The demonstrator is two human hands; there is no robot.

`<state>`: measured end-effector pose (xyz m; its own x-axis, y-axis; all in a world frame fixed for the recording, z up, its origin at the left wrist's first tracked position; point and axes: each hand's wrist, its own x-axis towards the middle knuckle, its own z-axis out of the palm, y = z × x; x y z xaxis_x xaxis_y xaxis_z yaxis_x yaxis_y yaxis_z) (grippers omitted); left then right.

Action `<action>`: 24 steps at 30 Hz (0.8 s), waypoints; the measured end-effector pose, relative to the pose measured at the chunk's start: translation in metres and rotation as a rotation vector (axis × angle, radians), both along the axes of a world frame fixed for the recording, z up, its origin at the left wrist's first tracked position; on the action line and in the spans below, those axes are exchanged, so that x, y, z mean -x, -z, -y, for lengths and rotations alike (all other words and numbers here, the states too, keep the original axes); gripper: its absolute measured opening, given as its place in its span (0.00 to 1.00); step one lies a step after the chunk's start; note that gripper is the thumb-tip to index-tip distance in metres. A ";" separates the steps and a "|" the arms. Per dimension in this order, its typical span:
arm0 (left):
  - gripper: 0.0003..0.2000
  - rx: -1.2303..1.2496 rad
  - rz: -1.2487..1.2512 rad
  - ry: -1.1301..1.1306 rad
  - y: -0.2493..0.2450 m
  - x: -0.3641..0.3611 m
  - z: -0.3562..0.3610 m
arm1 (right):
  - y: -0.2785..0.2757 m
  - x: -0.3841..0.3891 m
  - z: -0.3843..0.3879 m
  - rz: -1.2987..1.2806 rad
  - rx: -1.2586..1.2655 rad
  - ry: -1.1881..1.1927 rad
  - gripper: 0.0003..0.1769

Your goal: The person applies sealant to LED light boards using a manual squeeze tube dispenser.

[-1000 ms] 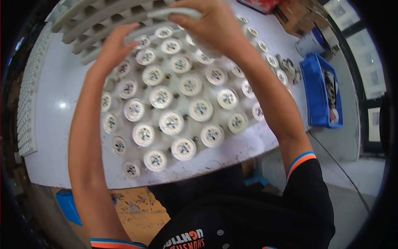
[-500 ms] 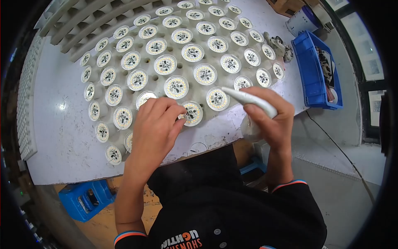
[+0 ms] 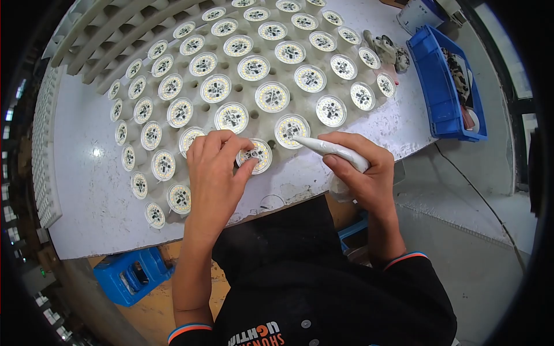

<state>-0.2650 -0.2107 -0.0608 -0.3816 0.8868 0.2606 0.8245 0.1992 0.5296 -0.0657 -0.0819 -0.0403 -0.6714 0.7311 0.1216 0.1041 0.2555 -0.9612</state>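
Rows of round lamp cups with LED boards stand in a pale tray (image 3: 271, 74) on the white table. My left hand (image 3: 218, 167) reaches over the front row, thumb and forefinger at the face of one lamp (image 3: 255, 157); whether something small is between the fingertips is hidden. My right hand (image 3: 366, 170) is wrapped round a white cone-shaped squeeze bag (image 3: 340, 153). Its narrow tip points left and lies at the lower part of another lamp (image 3: 292, 130); I cannot tell if it touches.
A blue bin (image 3: 433, 86) with mixed items stands at the table's right, near a white bucket (image 3: 416, 17) and crumpled cloth (image 3: 384, 49). Stacked pale trays (image 3: 115, 40) fill the back left. A blue stool (image 3: 130, 277) is below the front edge.
The bag's tip has moved down and left onto a lamp, with my right hand. My left forefinger and thumb are now spread wider over the lamp. The whole view has shifted slightly.
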 end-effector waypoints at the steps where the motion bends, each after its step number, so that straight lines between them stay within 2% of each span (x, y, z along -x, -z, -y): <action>1: 0.13 0.008 0.012 -0.004 0.000 0.000 0.000 | 0.000 0.000 0.000 0.003 -0.004 0.001 0.15; 6: 0.12 -0.069 0.015 0.031 -0.002 -0.002 0.000 | 0.003 0.000 0.000 0.006 -0.011 -0.009 0.15; 9: 0.11 -0.098 -0.160 0.022 -0.003 -0.017 0.005 | 0.003 0.001 0.001 0.010 -0.008 0.006 0.15; 13: 0.11 -0.084 -0.152 0.048 0.014 -0.047 0.014 | 0.001 0.004 0.000 0.019 -0.043 0.010 0.14; 16: 0.12 -0.181 -0.099 0.011 0.024 -0.052 0.021 | 0.002 0.005 0.000 -0.038 -0.039 -0.015 0.14; 19: 0.13 -0.291 -0.128 -0.089 0.013 -0.050 0.025 | -0.002 0.004 0.000 0.018 -0.040 -0.014 0.14; 22: 0.15 -0.151 -0.181 -0.222 -0.002 -0.045 0.016 | -0.001 0.005 0.001 0.000 -0.025 -0.013 0.14; 24: 0.14 -0.144 -0.205 -0.156 0.011 -0.041 0.015 | 0.000 0.007 0.002 -0.024 -0.002 -0.028 0.14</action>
